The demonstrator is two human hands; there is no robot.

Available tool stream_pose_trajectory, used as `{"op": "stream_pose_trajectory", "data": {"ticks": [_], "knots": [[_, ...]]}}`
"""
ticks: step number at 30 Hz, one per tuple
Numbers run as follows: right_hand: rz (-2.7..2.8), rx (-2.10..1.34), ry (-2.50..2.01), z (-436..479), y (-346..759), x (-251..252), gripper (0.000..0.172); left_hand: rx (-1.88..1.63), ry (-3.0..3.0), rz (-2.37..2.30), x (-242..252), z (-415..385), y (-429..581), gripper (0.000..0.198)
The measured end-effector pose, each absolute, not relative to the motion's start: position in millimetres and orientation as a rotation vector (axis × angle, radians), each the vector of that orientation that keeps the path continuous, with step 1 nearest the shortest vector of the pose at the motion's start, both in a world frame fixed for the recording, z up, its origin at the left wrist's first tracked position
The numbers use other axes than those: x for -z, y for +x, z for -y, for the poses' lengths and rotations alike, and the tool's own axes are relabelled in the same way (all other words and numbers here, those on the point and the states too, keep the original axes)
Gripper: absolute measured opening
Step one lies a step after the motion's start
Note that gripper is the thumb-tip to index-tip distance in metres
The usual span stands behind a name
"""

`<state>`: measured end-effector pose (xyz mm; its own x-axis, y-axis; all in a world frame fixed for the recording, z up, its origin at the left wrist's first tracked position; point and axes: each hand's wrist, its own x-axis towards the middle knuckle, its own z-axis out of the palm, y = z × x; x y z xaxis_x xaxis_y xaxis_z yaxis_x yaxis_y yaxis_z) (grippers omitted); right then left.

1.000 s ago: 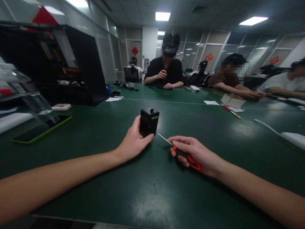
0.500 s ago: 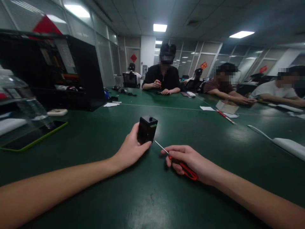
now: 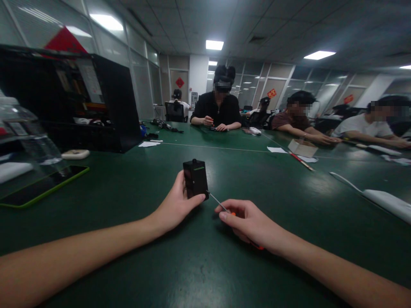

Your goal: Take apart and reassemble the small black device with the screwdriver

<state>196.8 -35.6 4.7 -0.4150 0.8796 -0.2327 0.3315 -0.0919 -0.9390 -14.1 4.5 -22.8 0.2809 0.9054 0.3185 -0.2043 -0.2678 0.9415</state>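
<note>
My left hand (image 3: 178, 205) is wrapped round a small black box (image 3: 196, 179) that stands upright over the green table (image 3: 205, 265). The box has a knob on top and a thin green strip near its upper edge. In my right hand (image 3: 245, 220) is a screwdriver (image 3: 219, 202) with a red and black handle, mostly covered by my fingers and palm. Its thin metal shaft points up and left, and the tip meets the lower right side of the box near my left thumb. Whether it sits in a screw is too small to tell.
To the left are a phone with a green edge (image 3: 45, 186), a clear bottle (image 3: 35, 132) and a large black open case (image 3: 122, 107). A white power strip (image 3: 388, 201) and a small cardboard box (image 3: 302, 147) lie right. Across the table sits a person in black (image 3: 216, 107).
The black box has turned, showing its front face more squarely. My right hand has rolled over the screwdriver handle, hiding more of it. The view has shifted slightly.
</note>
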Motion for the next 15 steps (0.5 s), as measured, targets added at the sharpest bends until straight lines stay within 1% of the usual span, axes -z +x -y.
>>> {"op": "stream_pose_trajectory", "data": {"ticks": [4, 7, 10, 15], "knots": [[1.721, -1.481, -1.273, 33.6, 197.3, -0.5, 0.039, -1.135, 1.3, -0.588, 22.7, 2.3, -10.1, 0.071], [1.702, -1.475, -1.252, 32.1, 199.7, 2.0, 0.045, -1.051, 1.28, -0.492, 20.4, 11.8, -5.7, 0.07], [1.735, -1.522, -1.249, 32.8, 201.5, 1.7, 0.041, -0.971, 1.314, -0.421, 17.5, 21.6, -0.7, 0.068], [1.721, -1.527, -1.192, 34.8, 201.1, -1.2, 0.036, -0.941, 1.375, -0.431, 19.8, 23.6, 1.1, 0.071]]}}
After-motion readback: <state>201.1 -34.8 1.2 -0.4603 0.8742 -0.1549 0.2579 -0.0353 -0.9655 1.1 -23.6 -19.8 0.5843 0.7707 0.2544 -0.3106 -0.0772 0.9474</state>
